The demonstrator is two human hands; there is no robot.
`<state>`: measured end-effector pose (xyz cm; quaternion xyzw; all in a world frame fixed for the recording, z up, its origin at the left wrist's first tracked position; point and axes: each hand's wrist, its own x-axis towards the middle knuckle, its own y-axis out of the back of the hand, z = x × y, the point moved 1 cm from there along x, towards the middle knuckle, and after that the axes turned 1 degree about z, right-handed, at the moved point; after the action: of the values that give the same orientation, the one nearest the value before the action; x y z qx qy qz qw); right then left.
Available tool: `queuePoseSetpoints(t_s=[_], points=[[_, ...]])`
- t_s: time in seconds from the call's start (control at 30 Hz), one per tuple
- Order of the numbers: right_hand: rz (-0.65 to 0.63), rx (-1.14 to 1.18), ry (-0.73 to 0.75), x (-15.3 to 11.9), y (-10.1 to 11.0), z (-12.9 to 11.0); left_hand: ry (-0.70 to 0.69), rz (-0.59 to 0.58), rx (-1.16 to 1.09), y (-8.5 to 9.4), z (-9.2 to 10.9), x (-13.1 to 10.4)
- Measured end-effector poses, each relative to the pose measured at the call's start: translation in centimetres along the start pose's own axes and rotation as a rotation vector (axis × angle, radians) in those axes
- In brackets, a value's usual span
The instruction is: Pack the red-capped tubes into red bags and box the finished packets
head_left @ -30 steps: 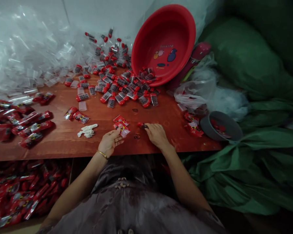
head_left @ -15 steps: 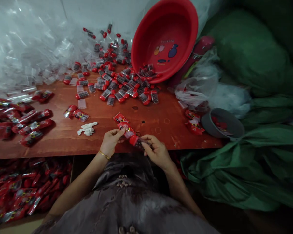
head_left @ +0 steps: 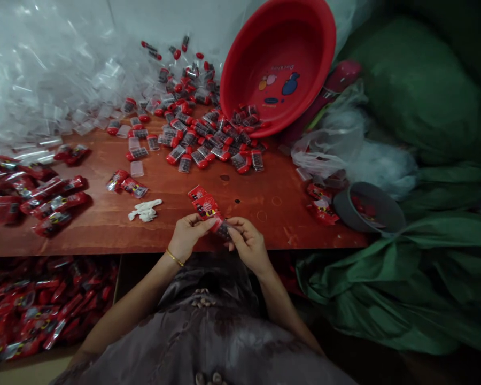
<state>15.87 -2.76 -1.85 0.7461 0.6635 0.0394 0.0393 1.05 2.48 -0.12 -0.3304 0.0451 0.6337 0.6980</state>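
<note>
My left hand (head_left: 187, 236) pinches the near end of a red printed plastic wrapper (head_left: 205, 206), which stretches away over the table. In my right hand (head_left: 249, 245) is a small clear container (head_left: 223, 231) with dark contents, gripped between thumb and fingers. The container's front end sits in the mouth of the wrapper, and its red cap is mostly covered. Both hands are close together above the table's front edge. Beyond them lies a heap of similar red-capped containers (head_left: 200, 136).
A tilted red basin (head_left: 280, 59) leans behind the heap. Clear empty containers (head_left: 52, 69) pile up at back left, filled red packets (head_left: 52, 198) at left. White finger cots (head_left: 145, 210) lie near my left hand. A grey bowl (head_left: 344, 208) stands at right.
My right hand has moved left, toward my left hand. The container's red cap, in plain view before, has gone into the wrapper's mouth.
</note>
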Motion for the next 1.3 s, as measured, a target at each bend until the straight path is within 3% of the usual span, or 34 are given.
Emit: queuePoseSetpoints(t_s=[0.2, 0.37, 0.57, 0.67, 0.83, 1.07, 1.2, 1.3], points=[[0.196, 0.007, 0.044, 0.4, -2.2, -0.2, 0.033, 0.05, -0.132, -0.4, -0.8, 0.0], [0.167, -0.031, 0.085, 0.5, -3.4, -0.2, -0.033, -0.002, -0.185, -0.7, -1.0, 0.2], [0.305, 0.065, 0.013, 1.4, -4.1, -0.2, -0.087, -0.052, -0.108, -1.2, -2.4, 0.3], [0.235, 0.107, 0.004, 1.6, -4.3, -0.2, -0.125, -0.04, -0.096, -1.0, -1.8, 0.4], [-0.016, 0.176, 0.012, 1.4, -3.9, 0.0, -0.1, 0.008, -0.177, -0.1, 0.4, 0.8], [0.055, 0.052, 0.037, 2.0, -4.6, 0.5, -0.009, -0.024, -0.187, 0.3, -0.2, 0.0], [0.059, -0.172, 0.162, 4.8, -5.4, 0.1, 0.01, 0.0, -0.202, 1.5, 1.1, 0.1], [0.094, -0.509, 0.291, 10.1, -3.8, -0.8, -0.069, 0.095, -0.222, 4.8, 4.1, 0.4]])
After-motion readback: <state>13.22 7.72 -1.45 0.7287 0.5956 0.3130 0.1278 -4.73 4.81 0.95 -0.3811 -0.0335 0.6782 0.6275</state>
